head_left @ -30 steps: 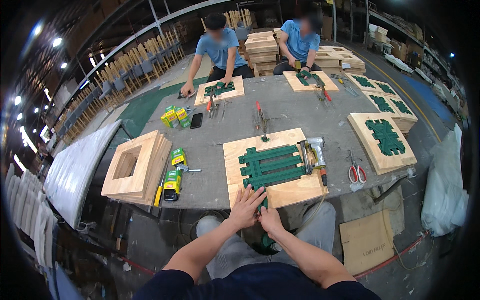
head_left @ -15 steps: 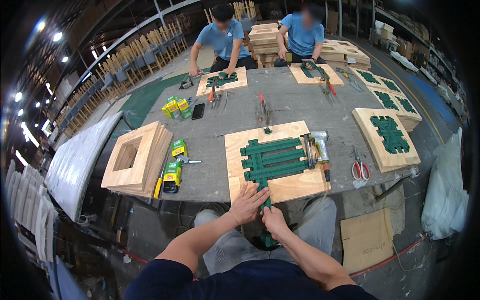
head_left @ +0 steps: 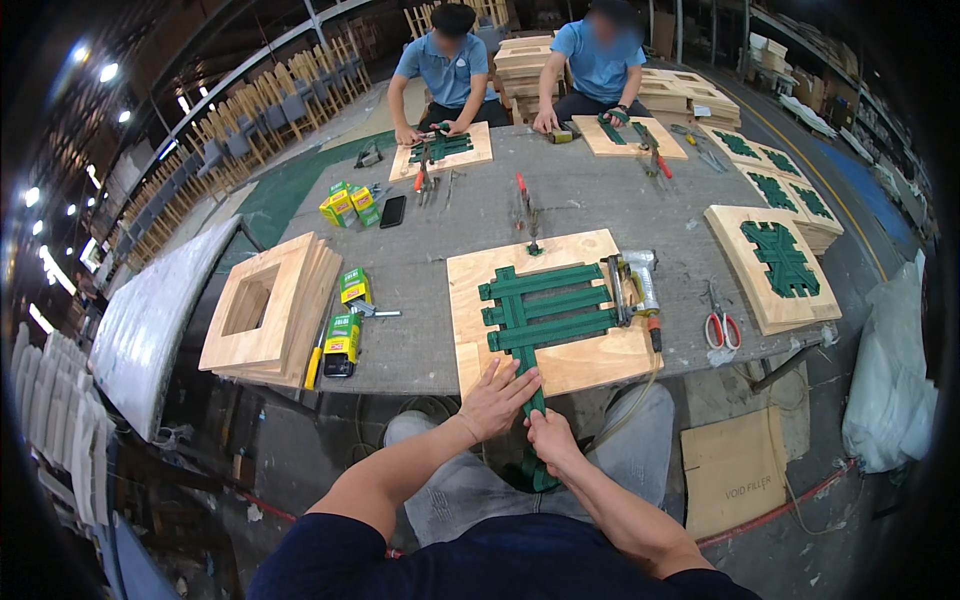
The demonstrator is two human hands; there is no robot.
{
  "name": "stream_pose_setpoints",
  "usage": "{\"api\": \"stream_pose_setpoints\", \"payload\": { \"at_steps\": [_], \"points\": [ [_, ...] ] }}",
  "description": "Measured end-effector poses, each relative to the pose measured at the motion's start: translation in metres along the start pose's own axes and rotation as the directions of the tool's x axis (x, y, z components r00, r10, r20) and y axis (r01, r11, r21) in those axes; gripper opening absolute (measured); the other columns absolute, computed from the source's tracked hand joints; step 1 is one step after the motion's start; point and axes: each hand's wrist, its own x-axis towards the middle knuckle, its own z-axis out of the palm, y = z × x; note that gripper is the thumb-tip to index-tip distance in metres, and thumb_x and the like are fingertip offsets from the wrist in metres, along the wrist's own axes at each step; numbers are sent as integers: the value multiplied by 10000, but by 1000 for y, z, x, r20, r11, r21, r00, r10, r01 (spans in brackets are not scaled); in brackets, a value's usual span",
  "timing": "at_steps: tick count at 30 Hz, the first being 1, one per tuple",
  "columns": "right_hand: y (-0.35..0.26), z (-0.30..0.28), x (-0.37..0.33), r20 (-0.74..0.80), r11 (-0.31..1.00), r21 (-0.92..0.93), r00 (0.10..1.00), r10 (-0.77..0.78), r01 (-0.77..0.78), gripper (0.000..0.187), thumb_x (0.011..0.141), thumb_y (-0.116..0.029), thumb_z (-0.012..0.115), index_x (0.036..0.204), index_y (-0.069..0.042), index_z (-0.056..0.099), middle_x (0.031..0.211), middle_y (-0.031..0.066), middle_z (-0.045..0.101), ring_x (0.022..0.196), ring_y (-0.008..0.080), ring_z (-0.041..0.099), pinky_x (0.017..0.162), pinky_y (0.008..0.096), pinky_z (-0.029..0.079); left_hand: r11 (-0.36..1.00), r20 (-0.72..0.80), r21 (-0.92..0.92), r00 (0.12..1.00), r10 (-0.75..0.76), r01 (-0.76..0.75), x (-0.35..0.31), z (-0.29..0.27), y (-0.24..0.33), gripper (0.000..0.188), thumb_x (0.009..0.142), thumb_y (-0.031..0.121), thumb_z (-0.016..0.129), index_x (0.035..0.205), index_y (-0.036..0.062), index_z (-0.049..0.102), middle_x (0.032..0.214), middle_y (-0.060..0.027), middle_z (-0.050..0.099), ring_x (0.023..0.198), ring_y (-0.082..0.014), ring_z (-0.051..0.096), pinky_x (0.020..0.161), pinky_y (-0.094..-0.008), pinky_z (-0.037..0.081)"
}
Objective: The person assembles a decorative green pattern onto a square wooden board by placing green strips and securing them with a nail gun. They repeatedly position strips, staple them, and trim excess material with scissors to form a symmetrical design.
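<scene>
Chairs (head_left: 280, 112) line the left of the workshop, and two people (head_left: 450, 78) in blue shirts sit across the grey table (head_left: 425, 268). At its near edge lies a wooden board (head_left: 588, 368) woven with green straps. One green strap (head_left: 526, 360) hangs off it: the left hand (head_left: 497, 400) lies flat there; the right hand (head_left: 552, 440), just beside, grips it.

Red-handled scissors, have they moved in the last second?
No. Against the stack of wooden boards on their right, the red-handled scissors lie in the same spot; only the whole view has shifted slightly.
</scene>
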Motion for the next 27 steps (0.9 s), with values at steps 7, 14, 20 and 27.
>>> {"api": "stream_pose_setpoints", "payload": {
  "at_steps": [7, 14, 20, 27],
  "points": [
    [19, -3, 13, 23, 993, -118, 999, -23, 25, 305, 1101, -266, 462, 931, -44, 583, 652, -2, 507, 530, 119, 440, 490, 301, 369, 999, 21, -44, 1000, -13, 14, 0, 1, -3, 719, 870, 212, 670, 1547, 142, 439, 1604, -55, 431, 1469, -339, 402, 1241, -574, 226],
    [59, -12, 45, 46, 786, -220, 811, -583, 578, 334, 1098, -260, 464, 913, -30, 621, 679, 46, 574, 623, 168, 547, 620, 343, 456, 860, -25, -501, 995, 97, -96, -21, -35, 25, 619, 857, 50, 658, 1462, 87, 536, 1430, -157, 571, 1367, -360, 517, 1177, -509, 381],
    [36, -20, 55, 193, 884, -402, 966, -174, 239, 331, 1091, -260, 467, 925, -10, 607, 740, 67, 595, 684, 183, 573, 668, 360, 484, 386, 506, -639, 741, -442, 666, -55, -2, 48, 504, 1011, 342, 612, 1385, 7, 577, 1168, -224, 665, 1175, -363, 630, 1034, -422, 479],
    [52, -36, 73, 331, 935, -306, 941, -70, 177, 250, 1093, -189, 406, 965, -48, 569, 724, 19, 540, 578, 118, 471, 504, 304, 380, 44, 657, -720, 700, -281, 693, -10, 62, 35, 704, 1040, 595, 466, 1303, -43, 608, 1230, -296, 672, 1201, -388, 635, 1009, -416, 484]
  ]
}}
